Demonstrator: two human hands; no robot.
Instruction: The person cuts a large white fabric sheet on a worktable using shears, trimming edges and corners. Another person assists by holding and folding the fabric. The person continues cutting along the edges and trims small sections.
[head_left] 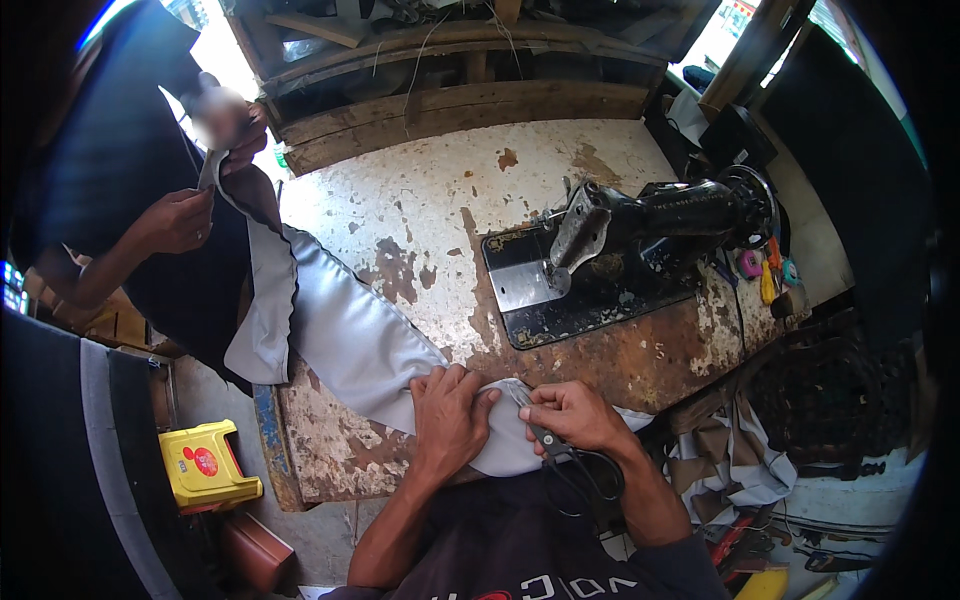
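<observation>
A long piece of silvery grey cloth (345, 325) with a dark edge lies across the front left of the worn table. My left hand (447, 415) is closed on the cloth near the table's front edge, its fingers bent over the fabric. My right hand (572, 418) grips a pair of scissors (552, 446) around the pivot, with the black handle loops hanging below the palm. The blades point up and left over a grey cloth part (508, 458) between my hands. Whether the blades touch the fabric, I cannot tell.
A black sewing machine (640, 235) stands on the table (400, 180) at right, with small tape measures (750, 264) beside it. At left another person's hand (178, 220) holds a grey cloth strip (262, 270). A yellow plastic stool (208, 466) sits lower left; crumpled cloth (735, 460) hangs lower right.
</observation>
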